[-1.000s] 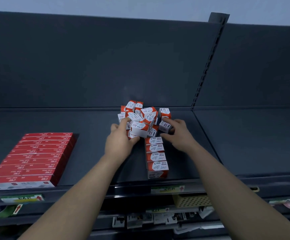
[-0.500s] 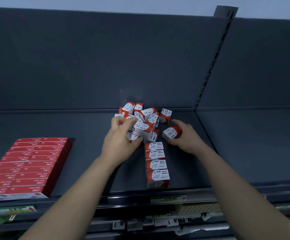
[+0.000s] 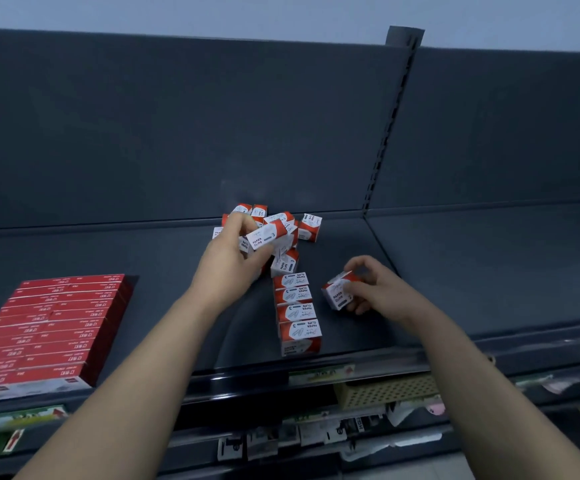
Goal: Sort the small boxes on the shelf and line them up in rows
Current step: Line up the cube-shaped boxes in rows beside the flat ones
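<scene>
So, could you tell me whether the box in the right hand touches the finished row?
Apart: the head view shows bare shelf between the box and the row.

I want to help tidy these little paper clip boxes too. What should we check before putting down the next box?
1. Right hand holds a box firmly: ok.
2. Left hand grips another box: ok.
3. Finished row is straight, four boxes touching: ok.
4. Bare shelf right of the row for a second row: ok.
5. Held box's print faces the same way as the row's: cannot tell.
6. Pile at the back sorted: not ok, still jumbled.
</scene>
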Demonstrator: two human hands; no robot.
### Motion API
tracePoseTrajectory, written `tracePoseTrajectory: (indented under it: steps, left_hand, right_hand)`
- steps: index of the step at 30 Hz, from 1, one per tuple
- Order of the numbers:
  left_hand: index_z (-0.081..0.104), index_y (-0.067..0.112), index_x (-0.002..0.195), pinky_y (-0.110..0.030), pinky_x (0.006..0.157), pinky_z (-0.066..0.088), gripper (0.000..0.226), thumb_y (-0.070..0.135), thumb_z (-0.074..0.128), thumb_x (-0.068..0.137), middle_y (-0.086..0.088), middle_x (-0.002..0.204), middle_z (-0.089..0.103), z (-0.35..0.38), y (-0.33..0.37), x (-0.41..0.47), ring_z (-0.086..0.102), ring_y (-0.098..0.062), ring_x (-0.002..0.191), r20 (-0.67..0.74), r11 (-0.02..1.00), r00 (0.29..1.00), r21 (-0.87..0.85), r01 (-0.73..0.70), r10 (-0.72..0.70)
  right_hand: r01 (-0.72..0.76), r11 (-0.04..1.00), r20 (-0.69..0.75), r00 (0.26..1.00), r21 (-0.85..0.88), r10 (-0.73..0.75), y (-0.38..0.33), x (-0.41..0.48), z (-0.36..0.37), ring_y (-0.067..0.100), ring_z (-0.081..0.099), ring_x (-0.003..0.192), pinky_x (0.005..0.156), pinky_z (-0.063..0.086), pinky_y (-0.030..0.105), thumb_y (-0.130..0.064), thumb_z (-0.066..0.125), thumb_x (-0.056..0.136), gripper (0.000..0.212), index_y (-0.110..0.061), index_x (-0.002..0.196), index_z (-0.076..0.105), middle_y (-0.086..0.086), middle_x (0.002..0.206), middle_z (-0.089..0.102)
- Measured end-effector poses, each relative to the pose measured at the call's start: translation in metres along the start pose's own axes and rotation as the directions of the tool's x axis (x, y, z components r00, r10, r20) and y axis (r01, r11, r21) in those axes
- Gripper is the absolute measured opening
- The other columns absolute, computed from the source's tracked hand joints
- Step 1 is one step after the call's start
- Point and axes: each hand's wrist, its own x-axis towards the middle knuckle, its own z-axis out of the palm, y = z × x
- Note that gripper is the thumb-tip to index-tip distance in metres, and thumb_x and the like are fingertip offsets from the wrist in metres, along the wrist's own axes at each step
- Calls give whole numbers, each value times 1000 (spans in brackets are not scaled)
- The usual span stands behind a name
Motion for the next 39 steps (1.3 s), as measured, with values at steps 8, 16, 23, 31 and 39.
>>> tracePoseTrajectory:
  steps: [8,16,23,31,39]
  left_hand:
    - [42,29,79,-51,74,58,33,14,71,83,-3,107,66,12,10,-12,67,-22,94,154,940,985,-318,124,-78]
    - [60,27,87,-36,81,53,14,39,66,86,-4,101,66,38,36,-22,65,-21,93,214,958,975,-264,114,-57]
    - [58,33,125,-33,77,57,45,13,69,85,8,99,61,73,45,-29,59,-19,78,252,987,968,-163,18,23]
    - [64,36,88,-38,81,55,25,15,75,80,1,94,68,92,43,-32,64,-19,87,268,995,963,79,-57,34]
    - [47,35,121,-21,70,52,57,7,73,79,16,102,58,82,52,-32,60,-8,82,227,997,973,51,-62,49]
  right_hand:
    - [27,1000,-60,998,8,-27,12,-35,-10,18,61,64,58,51,28,-8,55,93,23,-19,113,57,9,88,65]
    - [110,981,5,994,-161,-111,20,-52,-33,13,65,90,81,52,26,-12,68,86,23,-24,104,60,-2,98,68]
    - [114,983,82,991,-146,-103,29,-50,-49,9,67,90,81,51,20,-11,78,76,36,-21,107,61,-5,96,71]
    - [186,967,145,976,-173,-161,40,-45,-52,13,68,88,82,56,30,-8,80,73,31,-23,96,66,-3,92,73]
    - [204,973,129,973,-110,-189,43,-42,-58,13,68,89,81,54,29,-7,79,73,30,-20,97,66,-2,94,73]
